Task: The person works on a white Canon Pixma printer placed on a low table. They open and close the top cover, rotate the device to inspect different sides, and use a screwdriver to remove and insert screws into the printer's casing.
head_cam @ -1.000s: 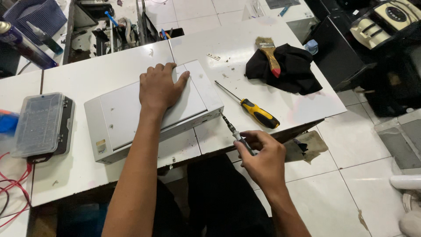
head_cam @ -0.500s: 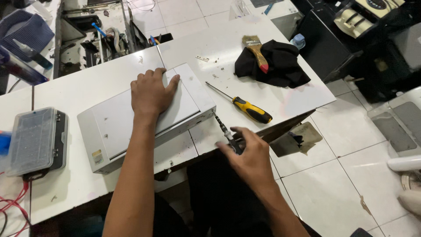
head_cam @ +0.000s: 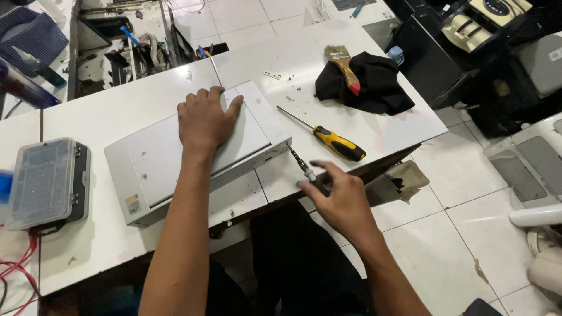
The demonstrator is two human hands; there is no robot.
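A flat white printer-like device (head_cam: 158, 158) lies on the white table (head_cam: 328, 76). My left hand (head_cam: 205, 120) rests palm down on its lid, fingers spread. My right hand (head_cam: 342, 199) grips a small screwdriver (head_cam: 301, 165) near the table's front edge, its tip at the device's right front corner. A second screwdriver with a yellow and black handle (head_cam: 333, 142) lies loose on the table just beyond my right hand.
A black cloth (head_cam: 369, 85) with a paint brush (head_cam: 344, 67) on it lies at the table's far right. A clear-lidded parts case (head_cam: 47, 181) sits at the left beside red wires (head_cam: 14, 278). Dismantled machines stand around on the tiled floor.
My right hand has turned on the small screwdriver, fingers loosening and re-gripping, while my left hand stays pressed on the lid. The view has shifted slightly.
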